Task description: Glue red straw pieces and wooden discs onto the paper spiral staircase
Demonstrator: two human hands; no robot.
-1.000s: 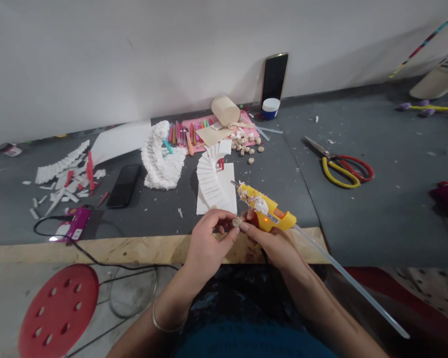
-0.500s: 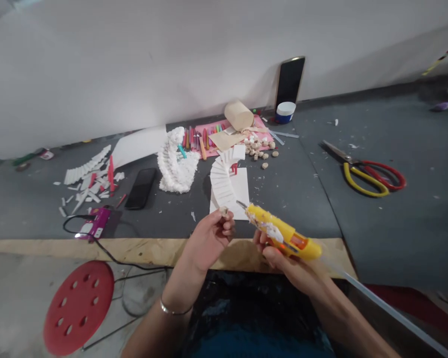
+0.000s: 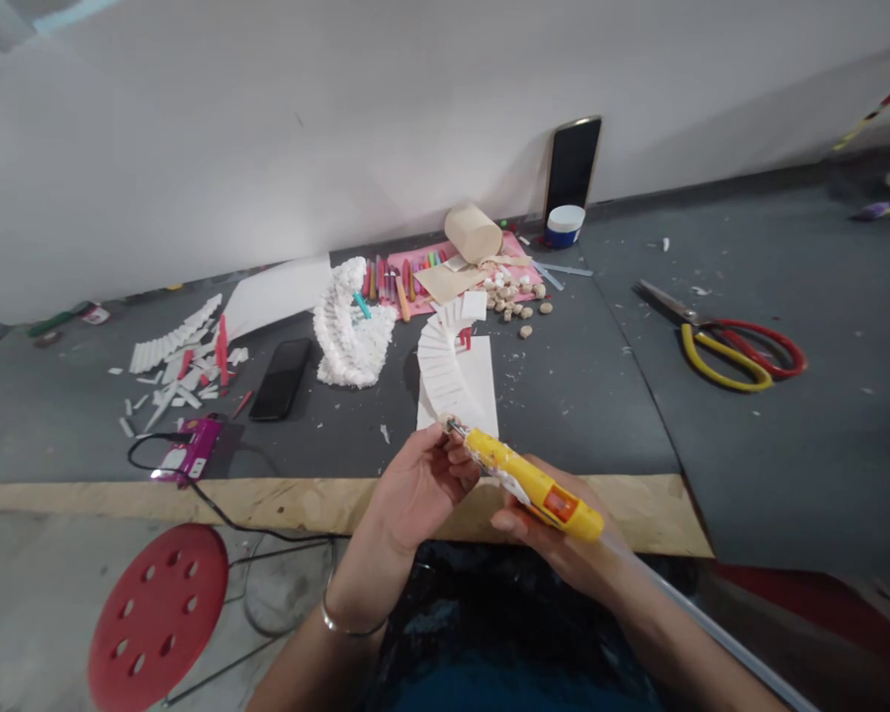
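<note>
Beige pebble (image 3: pixel 446 425) is up in the left hand (image 3: pixel 424 494), pinched at the fingertips, with the yellow glue gun (image 3: pixel 530 482) nozzle right at it; can't tell if glue's on. Right hand (image 3: pixel 575 556) is curled round the gun, some fingers hidden. Curved white steps (image 3: pixel 439 358) already stand on the white board (image 3: pixel 481 381); plenty of loose pebbles (image 3: pixel 525 332) remain beyond. Versus the earlier frame, the nozzle's no longer hanging clear.
</note>
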